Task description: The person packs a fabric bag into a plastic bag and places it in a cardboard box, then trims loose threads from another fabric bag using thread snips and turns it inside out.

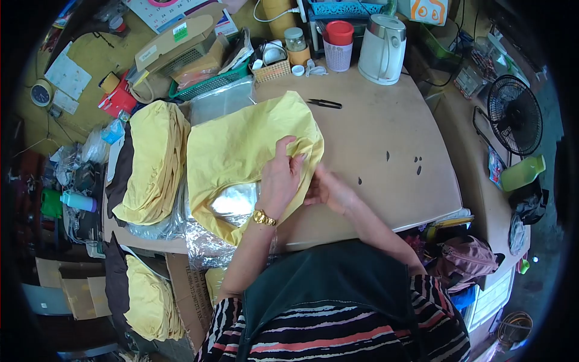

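A yellow cloth piece (241, 133) with a curved opening lies spread on the table, over clear plastic film (232, 202). My left hand (281, 175), with a gold watch on its wrist, reaches across the cloth and has its fingers closed on the folded right edge. Just to the right, my right hand (329, 190) grips the same edge from the outer side; its fingertips are partly hidden by the fabric. Beyond the cloth, black thread snips (325, 104) rest on the table.
A stack of yellow cloth pieces (154, 163) sits at the left, with another stack (151, 301) below. At the back stand a green basket (211, 84), a purple cup (339, 55) and a white kettle (382, 51). A black fan (514, 114) is on the right.
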Demonstrator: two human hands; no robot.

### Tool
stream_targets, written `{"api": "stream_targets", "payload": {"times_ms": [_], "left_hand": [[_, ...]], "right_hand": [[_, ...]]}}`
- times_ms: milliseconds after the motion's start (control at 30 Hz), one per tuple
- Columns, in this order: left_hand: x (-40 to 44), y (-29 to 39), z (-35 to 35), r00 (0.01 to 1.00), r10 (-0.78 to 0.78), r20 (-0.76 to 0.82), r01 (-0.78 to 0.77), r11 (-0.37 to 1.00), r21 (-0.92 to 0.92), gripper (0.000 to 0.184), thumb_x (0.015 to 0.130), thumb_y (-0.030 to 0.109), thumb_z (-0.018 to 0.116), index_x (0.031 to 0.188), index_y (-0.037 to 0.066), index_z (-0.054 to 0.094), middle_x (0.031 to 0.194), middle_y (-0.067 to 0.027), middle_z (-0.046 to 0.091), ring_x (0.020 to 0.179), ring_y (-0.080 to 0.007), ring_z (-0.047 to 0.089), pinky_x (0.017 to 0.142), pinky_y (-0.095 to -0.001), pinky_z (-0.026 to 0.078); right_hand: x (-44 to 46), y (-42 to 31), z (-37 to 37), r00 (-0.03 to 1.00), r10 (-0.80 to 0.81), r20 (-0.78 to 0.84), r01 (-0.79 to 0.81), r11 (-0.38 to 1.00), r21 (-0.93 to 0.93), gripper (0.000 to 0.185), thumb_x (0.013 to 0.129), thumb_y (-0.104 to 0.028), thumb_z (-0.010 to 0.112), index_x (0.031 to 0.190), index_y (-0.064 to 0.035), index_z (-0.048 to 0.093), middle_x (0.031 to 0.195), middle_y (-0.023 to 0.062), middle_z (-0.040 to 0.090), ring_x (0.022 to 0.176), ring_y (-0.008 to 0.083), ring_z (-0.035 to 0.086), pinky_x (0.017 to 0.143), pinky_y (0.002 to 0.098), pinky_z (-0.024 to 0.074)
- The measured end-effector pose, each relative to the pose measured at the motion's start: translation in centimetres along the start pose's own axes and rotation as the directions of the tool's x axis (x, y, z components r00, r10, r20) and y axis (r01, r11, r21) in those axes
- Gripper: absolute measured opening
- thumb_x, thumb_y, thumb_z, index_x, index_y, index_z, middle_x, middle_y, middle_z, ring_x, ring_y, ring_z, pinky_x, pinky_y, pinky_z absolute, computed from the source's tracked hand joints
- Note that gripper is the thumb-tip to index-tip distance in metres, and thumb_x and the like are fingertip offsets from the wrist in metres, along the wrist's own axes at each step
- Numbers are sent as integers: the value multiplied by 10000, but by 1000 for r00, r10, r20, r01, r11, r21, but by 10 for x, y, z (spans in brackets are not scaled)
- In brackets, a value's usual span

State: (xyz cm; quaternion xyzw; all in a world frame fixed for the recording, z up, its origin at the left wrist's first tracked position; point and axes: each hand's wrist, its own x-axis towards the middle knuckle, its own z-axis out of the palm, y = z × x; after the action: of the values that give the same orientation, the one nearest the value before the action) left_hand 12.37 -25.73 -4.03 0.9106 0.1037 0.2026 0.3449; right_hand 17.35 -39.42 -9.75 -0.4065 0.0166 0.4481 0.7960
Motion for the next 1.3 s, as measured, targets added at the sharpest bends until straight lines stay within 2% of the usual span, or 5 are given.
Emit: {"api": "stream_targets", "payload": {"times_ms": [267, 467, 800, 1100, 1300], "left_hand": [[-54, -17, -40, 935, -74, 346, -5, 975, 222, 249, 909, 277, 591, 922, 31, 555, 649, -187, 583, 655, -380, 598, 590, -469, 451], [-71, -32, -32, 990, -134, 52, 123, 977, 174, 350, 875, 332, 635, 747, 21, 538, 615, -199, 555, 615, -386, 586, 541, -453, 437], [-72, -25, -45, 929, -93, 359, 124, 990, -64, 353, 848, 316, 675, 755, -2, 552, 590, -206, 528, 577, -383, 556, 532, -433, 414], [-58, -9, -39, 999, -31, -28, 28, 995, -94, 288, 866, 286, 659, 966, 20, 615, 633, -167, 582, 609, -319, 579, 598, -376, 453], [-65, -57, -67, 890, -177, 419, 39, 947, 317, 499, 787, 462, 702, 1007, 22, 617, 727, -182, 629, 763, -357, 621, 791, -414, 474]], "right_hand": [[39, -22, -22, 981, -192, -38, 183, 967, -175, 298, 922, -306, 630, 1020, -25, 610, 906, 75, 675, 742, 156, 658, 707, 330, 568], [22, -12, 9, 990, -131, -44, 123, 982, -145, 299, 876, -204, 688, 1052, 23, 602, 951, 103, 679, 848, 207, 674, 770, 345, 563], [40, -8, -2, 928, -330, -174, 303, 939, -165, 310, 845, -128, 712, 1102, 8, 604, 978, 101, 679, 853, 214, 669, 789, 367, 557], [9, 11, -5, 992, -20, 121, 43, 980, -195, 213, 915, -170, 633, 1081, -38, 623, 979, 68, 686, 861, 182, 667, 736, 343, 550], [6, -19, -19, 936, -342, -87, 347, 937, 50, 157, 867, -119, 689, 994, -32, 656, 895, 62, 696, 766, 136, 663, 666, 284, 540]]}}
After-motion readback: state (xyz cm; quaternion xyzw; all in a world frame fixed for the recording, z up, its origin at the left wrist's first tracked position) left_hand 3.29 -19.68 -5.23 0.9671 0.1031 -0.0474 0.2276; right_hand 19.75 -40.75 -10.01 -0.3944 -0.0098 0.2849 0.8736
